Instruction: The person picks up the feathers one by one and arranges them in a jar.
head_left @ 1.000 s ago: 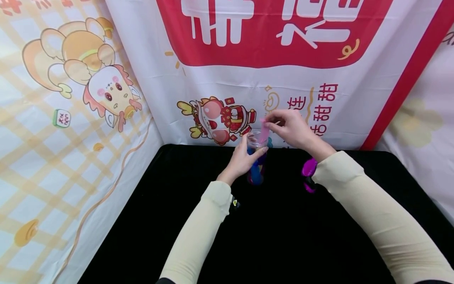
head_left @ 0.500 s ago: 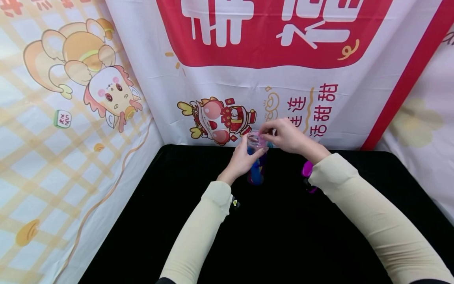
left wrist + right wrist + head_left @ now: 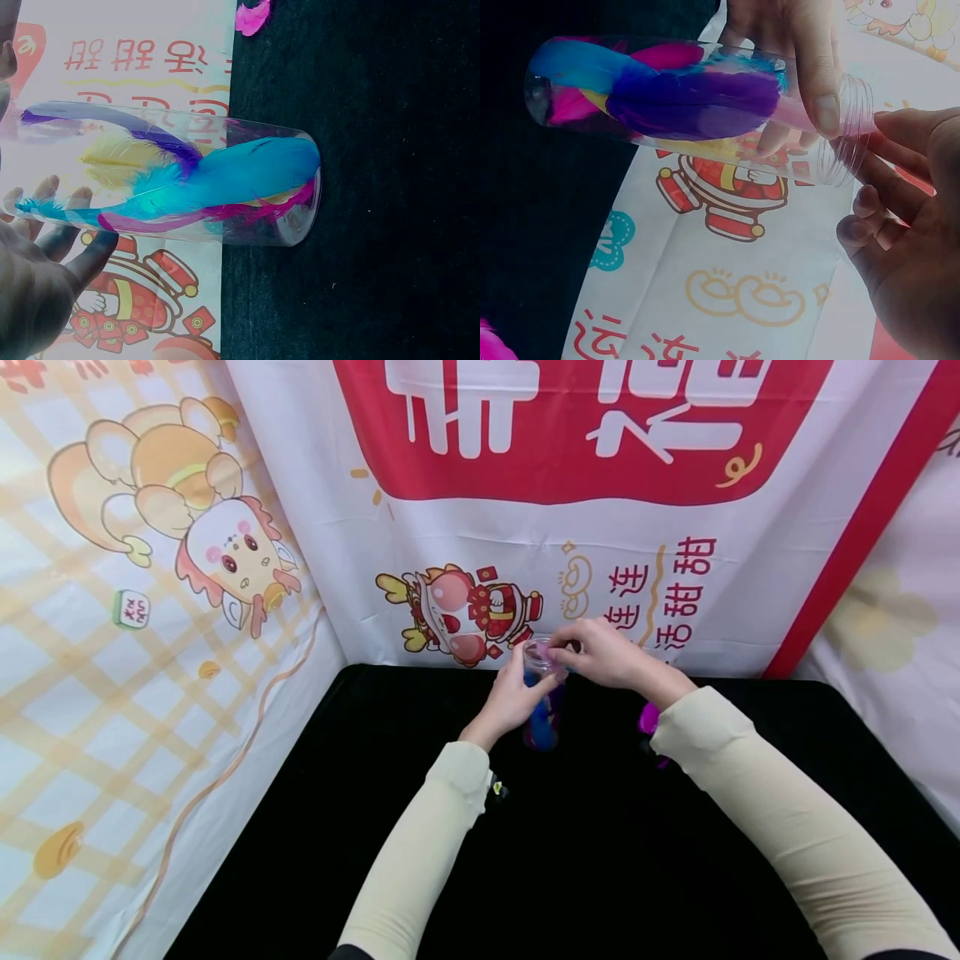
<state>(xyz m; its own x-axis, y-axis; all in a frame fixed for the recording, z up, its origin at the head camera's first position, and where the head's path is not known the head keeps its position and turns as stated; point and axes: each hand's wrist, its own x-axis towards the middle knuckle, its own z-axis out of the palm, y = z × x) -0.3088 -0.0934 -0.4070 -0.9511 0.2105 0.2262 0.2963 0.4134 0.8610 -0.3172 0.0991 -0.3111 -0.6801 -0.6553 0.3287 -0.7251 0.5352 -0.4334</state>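
My left hand (image 3: 512,697) grips a clear bottle (image 3: 742,157) near its open, threaded mouth. In the left wrist view a bright blue feather (image 3: 255,169) lies inside, along with a yellow feather (image 3: 120,161) and magenta ones. A purple feather (image 3: 697,105) shows through the wall in the right wrist view. At the mouth, my right hand (image 3: 603,652) pinches the end of a pale pink feather (image 3: 799,114) between thumb and fingers. Most of that feather is inside the bottle, partly behind the left thumb.
A magenta feather (image 3: 648,718) lies on the black tabletop (image 3: 600,860), partly hidden by the right cuff. Behind the table's far edge hangs a white and red printed cloth (image 3: 465,535). A patterned cloth (image 3: 150,693) hangs on the left.
My right hand has come down and left to the bottle's mouth, and the pale pink feather has slid inside with it. The left hand and bottle have barely moved.
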